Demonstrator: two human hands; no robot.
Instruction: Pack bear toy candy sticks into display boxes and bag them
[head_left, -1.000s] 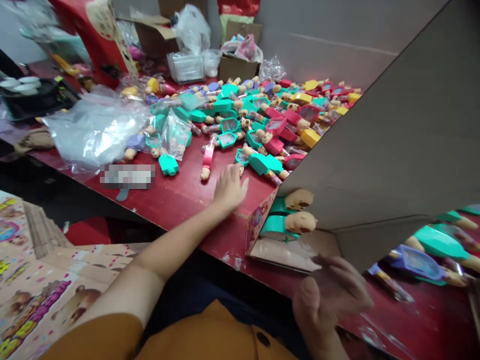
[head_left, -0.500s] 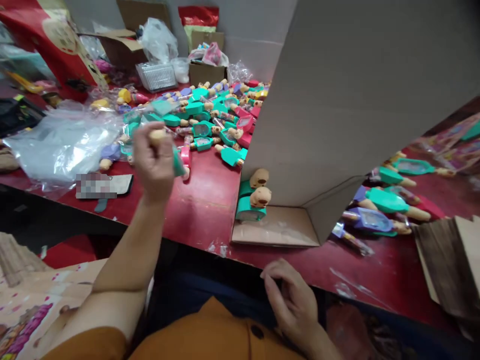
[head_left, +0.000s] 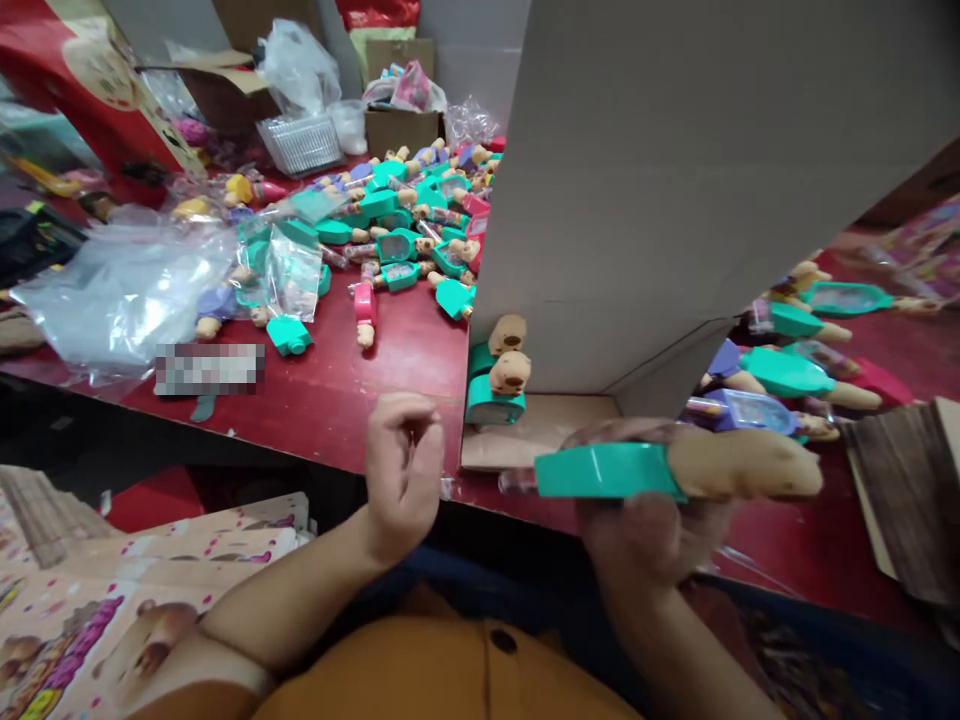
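My right hand (head_left: 645, 540) is closed around a green plastic toy (head_left: 607, 470) with a long tan animal head (head_left: 742, 465) and a clear tube end. It holds the toy sideways, in front of the opening of a tall cardboard box (head_left: 600, 230). Two similar green toys (head_left: 495, 400) stand inside the box at its left wall, heads up. My left hand (head_left: 405, 475) hovers over the table edge, left of the box. Its fingers are curled toward the thumb, with nothing seen in them.
Many loose toys (head_left: 397, 245) in green, pink and purple lie across the red table (head_left: 337, 400). More toys (head_left: 787, 370) lie right of the box, near stacked cardboard (head_left: 900, 500). Clear plastic bags (head_left: 142, 290) lie left. Printed boxes (head_left: 150, 590) are at lower left.
The left hand, which held a green toy over the table, has moved right and down and is empty. The right hand has risen to the box front and now holds a green toy.
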